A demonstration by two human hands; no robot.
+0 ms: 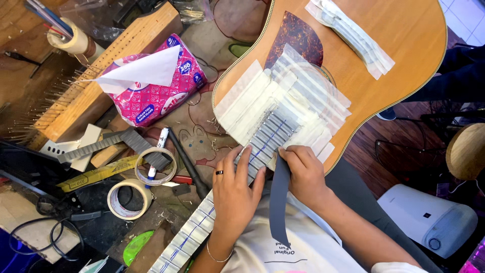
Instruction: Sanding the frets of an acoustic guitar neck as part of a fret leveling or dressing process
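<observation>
**Masking tape over guitar top, frets being worked with grey strip**

Wood-bodied acoustic guitar (394, 65) lies across the person's lap, top covered in strips of masking tape (262, 101) around the end of the fretboard (268, 136). Fretboard taped between frets, blue marker line down its middle. Left hand (235, 189) lies flat, fingers spread, pressing the neck down; grips nothing. Right hand (303, 174) is closed, pinching a grey abrasive strip (279, 202) at the upper frets, its tail hanging toward the lap. Step looks like fret dressing or polishing at the body end. Next stroke likely needs the strip kept on the frets and off bare wood, neck held steady. On the cluttered surface: pink tissue pack (156, 81), two tape rolls (129, 197), marker pen (157, 156).
</observation>
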